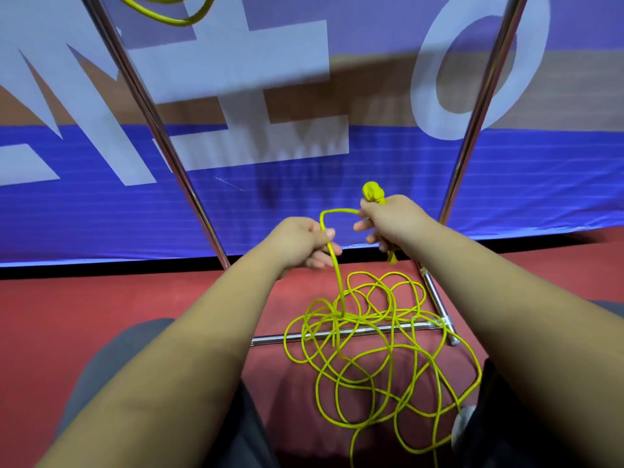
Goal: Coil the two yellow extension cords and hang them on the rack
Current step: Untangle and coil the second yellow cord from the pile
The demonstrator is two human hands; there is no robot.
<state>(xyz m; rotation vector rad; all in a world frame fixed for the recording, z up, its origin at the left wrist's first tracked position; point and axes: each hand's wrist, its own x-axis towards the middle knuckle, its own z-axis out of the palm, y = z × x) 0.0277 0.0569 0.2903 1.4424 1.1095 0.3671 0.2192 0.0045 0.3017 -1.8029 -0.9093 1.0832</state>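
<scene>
my left hand [304, 241] sat left of my right hand [391, 221], a short span of the loose cord [337, 275] between them. the rest lay heaped on the floor [101, 315] below, across the base bar of the rack [270, 339]. the second cord [184, 21] hung up high to the left, with the banner [371, 157] behind the rack.

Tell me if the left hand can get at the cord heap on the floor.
Probably yes: the left hand grips a strand running down into the cord heap, with nothing between.

Left hand [304, 241] and right hand [388, 217] forward, each tight around cord [338, 210].
</scene>
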